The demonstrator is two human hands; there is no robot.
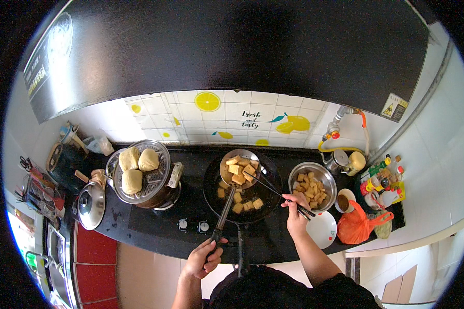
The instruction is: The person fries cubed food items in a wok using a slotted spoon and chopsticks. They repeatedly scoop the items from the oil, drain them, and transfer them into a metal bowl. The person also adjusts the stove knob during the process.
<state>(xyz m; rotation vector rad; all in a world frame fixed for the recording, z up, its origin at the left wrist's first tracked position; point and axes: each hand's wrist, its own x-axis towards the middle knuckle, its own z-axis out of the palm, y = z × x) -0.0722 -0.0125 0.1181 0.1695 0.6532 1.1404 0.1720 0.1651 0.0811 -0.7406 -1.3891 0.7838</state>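
Observation:
My left hand (205, 257) grips the dark handle of a metal skimmer ladle (226, 206). The ladle's round bowl sits over the far part of a black wok (268, 214) and carries several golden fried tofu pieces (236, 169). More tofu pieces (237, 208) lie in the wok below it. Between the fingers of my right hand (297, 216) is a pair of dark chopsticks (268, 186). Their tips reach to a tofu piece at the right side of the ladle; whether they pinch it I cannot tell. A steel bowl (294, 168) of fried tofu stands right of the wok.
Left of the wok, a steamer (158, 181) holds three pale buns. A pot lid (91, 204) leans further left. Near my right hand are a white plate (321, 230), a small bowl (345, 201), an orange plastic bag (355, 226) and several bottles (371, 185). A dark range hood (236, 46) hangs above.

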